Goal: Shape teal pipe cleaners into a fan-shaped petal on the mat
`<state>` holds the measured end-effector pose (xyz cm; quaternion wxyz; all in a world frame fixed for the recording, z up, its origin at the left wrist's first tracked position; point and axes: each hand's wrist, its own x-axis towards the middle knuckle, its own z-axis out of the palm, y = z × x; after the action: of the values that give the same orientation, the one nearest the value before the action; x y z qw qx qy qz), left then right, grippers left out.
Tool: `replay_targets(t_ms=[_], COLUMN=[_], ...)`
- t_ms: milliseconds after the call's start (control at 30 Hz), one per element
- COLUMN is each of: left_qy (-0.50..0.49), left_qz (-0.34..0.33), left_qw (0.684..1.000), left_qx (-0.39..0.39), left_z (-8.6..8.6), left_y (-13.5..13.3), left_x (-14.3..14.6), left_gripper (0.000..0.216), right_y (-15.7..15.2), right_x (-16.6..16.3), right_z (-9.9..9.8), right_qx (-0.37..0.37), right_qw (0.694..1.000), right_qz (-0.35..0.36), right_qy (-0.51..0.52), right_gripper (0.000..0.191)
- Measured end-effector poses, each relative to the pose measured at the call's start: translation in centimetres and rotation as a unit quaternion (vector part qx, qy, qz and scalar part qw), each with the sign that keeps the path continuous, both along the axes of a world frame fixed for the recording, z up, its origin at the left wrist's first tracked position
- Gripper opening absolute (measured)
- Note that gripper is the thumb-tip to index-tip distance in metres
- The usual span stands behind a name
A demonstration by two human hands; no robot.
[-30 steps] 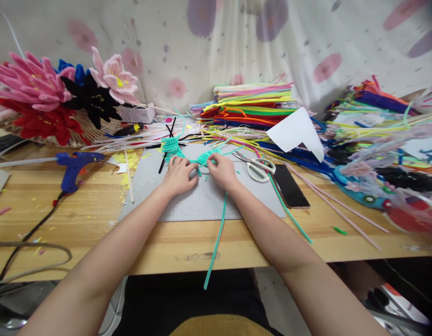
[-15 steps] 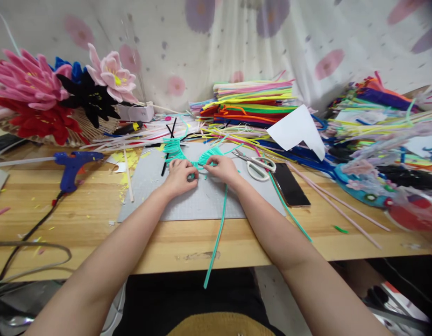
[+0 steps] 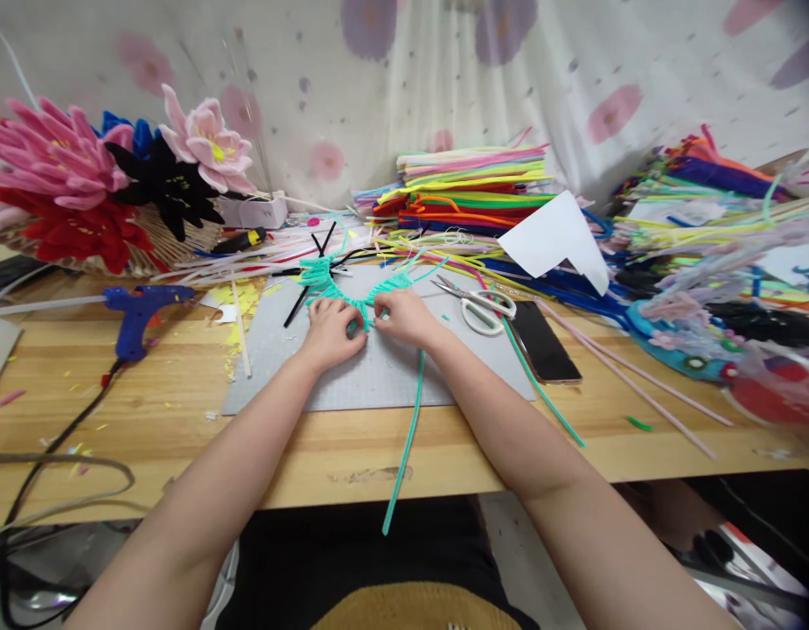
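Observation:
A curved piece of turquoise pipe cleaner [image 3: 388, 284], bent into many close loops, lies over the grey cutting mat [image 3: 279, 376]. My left hand [image 3: 335, 331] has its fingers closed on the lower left of the curve. Against the lower right, my right hand [image 3: 404, 317] pinches the same piece; the fingertips partly hide the spot. Black pipe cleaners [image 3: 300, 302] cross at the piece's left end. A loose turquoise pipe cleaner [image 3: 414, 411] runs from beneath my right wrist over the table's front edge. White-handled scissors [image 3: 486, 313] lie right of my right hand.
A blue glue gun [image 3: 132, 319] with its cord lies at left, below fuzzy flowers [image 3: 174, 188]. Bundles of coloured pipe cleaners [image 3: 473, 188] are stacked at the back. At right are a black phone [image 3: 547, 341], white paper [image 3: 554, 241] and pink stems [image 3: 640, 385].
The turquoise piece has turned slightly, its left side and the black pipe cleaner shifting left. My right hand has moved a little left, nearer my left hand.

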<state>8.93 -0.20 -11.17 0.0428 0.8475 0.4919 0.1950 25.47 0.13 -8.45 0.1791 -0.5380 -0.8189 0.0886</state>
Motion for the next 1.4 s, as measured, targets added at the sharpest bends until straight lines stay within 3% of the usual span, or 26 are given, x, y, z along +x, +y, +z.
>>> replay_targets(t_ms=[267,467,667,1000,1233,1400], left_qy=[0.007,0.002,-0.021,-0.027,-0.036,-0.066], left_qz=[0.056,0.087,0.085,0.078,0.094,0.113], left_qw=[0.998,0.996,0.996,0.996,0.995,0.991], left_qx=[0.004,0.011,-0.016,-0.044,-0.027,-0.035], left_z=[0.1,0.0,-0.1,0.0,0.0,0.0], left_y=[-0.3,-0.2,0.1,0.2,-0.2,0.0], left_x=[0.8,1.4,1.2,1.1,1.4,1.5], left_gripper=[0.021,0.022,0.016,0.015,0.021,0.033], right_y=[0.8,0.7,0.3,0.6,1.8,2.5], right_x=[-0.3,-0.2,-1.7,-2.6,-1.7,-1.4], right_z=[-0.3,-0.6,-1.8,-0.7,-0.7,-1.4], right_qx=[0.001,0.021,-0.020,-0.107,-0.175,-0.234], right_qw=[1.000,0.989,0.995,0.982,0.949,0.919], right_qz=[0.012,-0.146,-0.092,-0.155,-0.199,-0.164], right_qy=[0.006,0.013,0.028,0.021,0.170,0.272], right_gripper=[0.014,0.027,0.027,0.021,0.011,0.005])
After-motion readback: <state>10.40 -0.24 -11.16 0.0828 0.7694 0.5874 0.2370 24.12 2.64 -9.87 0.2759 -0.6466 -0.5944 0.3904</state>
